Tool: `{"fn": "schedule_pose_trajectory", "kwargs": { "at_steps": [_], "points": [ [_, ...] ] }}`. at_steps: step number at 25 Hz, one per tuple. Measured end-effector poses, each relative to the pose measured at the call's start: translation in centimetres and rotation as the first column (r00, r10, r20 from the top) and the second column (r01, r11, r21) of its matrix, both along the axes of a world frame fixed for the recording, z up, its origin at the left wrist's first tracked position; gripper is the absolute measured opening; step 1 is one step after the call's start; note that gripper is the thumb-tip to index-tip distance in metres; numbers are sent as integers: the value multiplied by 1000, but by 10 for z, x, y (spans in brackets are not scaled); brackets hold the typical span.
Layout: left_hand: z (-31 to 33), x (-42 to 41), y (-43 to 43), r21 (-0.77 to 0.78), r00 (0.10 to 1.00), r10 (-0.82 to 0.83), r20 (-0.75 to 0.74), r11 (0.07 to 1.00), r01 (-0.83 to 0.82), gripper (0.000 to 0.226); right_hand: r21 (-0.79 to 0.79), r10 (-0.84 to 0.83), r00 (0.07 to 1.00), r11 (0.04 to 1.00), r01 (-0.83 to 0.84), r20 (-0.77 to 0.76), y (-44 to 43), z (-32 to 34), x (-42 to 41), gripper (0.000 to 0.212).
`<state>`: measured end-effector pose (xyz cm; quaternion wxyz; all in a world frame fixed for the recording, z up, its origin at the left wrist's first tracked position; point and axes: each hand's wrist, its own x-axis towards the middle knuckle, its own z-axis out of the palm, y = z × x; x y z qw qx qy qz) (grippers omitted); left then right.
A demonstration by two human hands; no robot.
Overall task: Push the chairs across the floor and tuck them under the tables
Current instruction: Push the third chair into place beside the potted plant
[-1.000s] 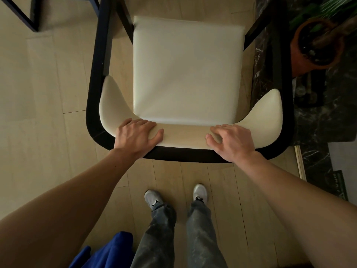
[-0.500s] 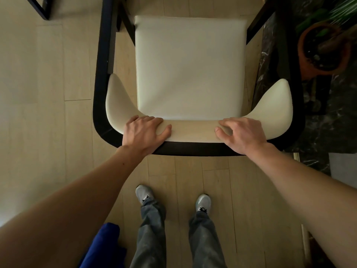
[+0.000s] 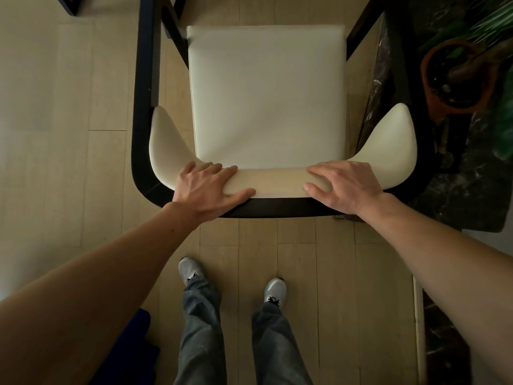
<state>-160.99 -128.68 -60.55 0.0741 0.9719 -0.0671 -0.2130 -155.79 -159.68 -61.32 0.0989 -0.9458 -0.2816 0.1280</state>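
Observation:
A chair (image 3: 266,95) with a cream seat, a curved cream backrest and a black frame stands right in front of me on the pale wood floor, seen from above. My left hand (image 3: 206,187) grips the top of the backrest left of centre, fingers over the cushion and thumb along its rear edge. My right hand (image 3: 345,184) grips the backrest right of centre in the same way. No table top is visible; only a dark frame corner (image 3: 68,5) shows at the top left.
A terracotta plant pot (image 3: 455,79) with green leaves stands on a dark marble floor strip (image 3: 477,190) close to the chair's right side. My feet (image 3: 233,276) are on the wood floor behind the chair. Open floor lies to the left.
The chair has slid forward across the floor with both hands still on its backrest. My feet have stepped after it, and the plant pot sits lower in view.

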Motion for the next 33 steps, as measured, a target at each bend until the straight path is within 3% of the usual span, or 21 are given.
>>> {"fn": "schedule_pose_trajectory", "kwargs": {
  "at_steps": [8,16,33],
  "points": [
    [-2,-1,-18,-14,1000,6,21,1000,-6,96,-29,106,994,994,-107,-42,-20,3,11,81],
    [-1,2,-24,-3,1000,-9,12,1000,9,96,-34,42,998,998,-44,-52,-23,-3,15,88],
    [-2,55,-19,-10,999,22,30,1000,-22,97,-36,65,997,997,-67,-47,-16,-1,74,88]
  ]
}}
